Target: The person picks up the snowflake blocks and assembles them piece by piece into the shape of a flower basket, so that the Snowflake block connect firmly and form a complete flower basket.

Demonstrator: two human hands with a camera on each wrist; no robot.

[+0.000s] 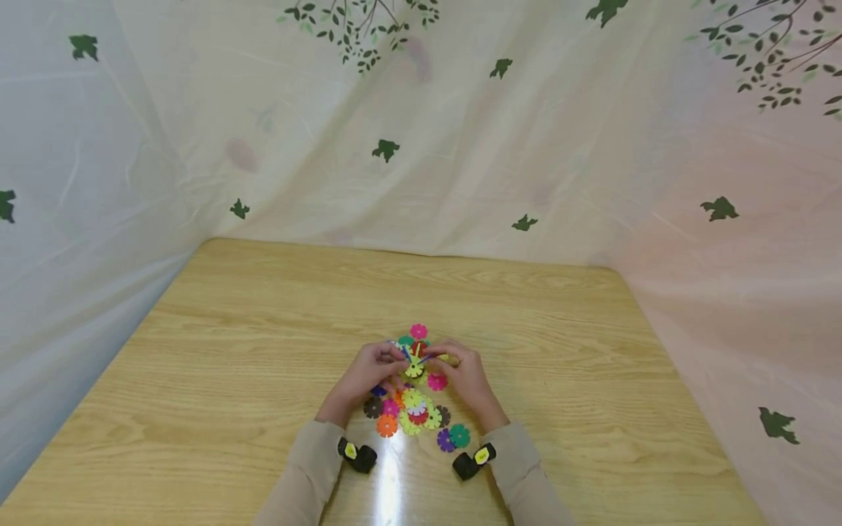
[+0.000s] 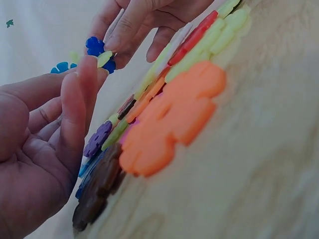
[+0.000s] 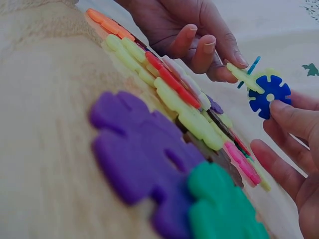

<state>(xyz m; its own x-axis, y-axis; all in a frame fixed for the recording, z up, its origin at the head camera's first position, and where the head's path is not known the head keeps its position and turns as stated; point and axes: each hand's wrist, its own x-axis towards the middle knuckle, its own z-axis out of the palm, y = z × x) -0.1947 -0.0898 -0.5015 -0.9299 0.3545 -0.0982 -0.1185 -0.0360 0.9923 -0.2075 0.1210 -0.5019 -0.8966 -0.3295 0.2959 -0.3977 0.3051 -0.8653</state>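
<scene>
Between both hands is a small joined cluster of notched plastic interlocking discs. My left hand [image 1: 372, 374] pinches its yellow disc [image 3: 244, 78] between thumb and fingers. From the other side, my right hand [image 1: 464, 371] pinches a dark blue disc [image 3: 269, 97], its thumb near the centre hole. A light blue disc [image 2: 63, 67] also stands in the cluster, and another yellow one shows partly behind the dark blue. The fingers cover some of the joints. Loose discs lie on the table below, among them an orange disc [image 2: 174, 119] and a purple disc [image 3: 144, 149].
The loose discs spread over the wooden table [image 1: 230, 380] in front of the person, several overlapping. A pink disc [image 1: 419, 332] lies beyond the hands, and a green disc [image 1: 460, 435] sits near the right wrist. A leaf-patterned cloth [image 1: 447, 183] hangs around the table.
</scene>
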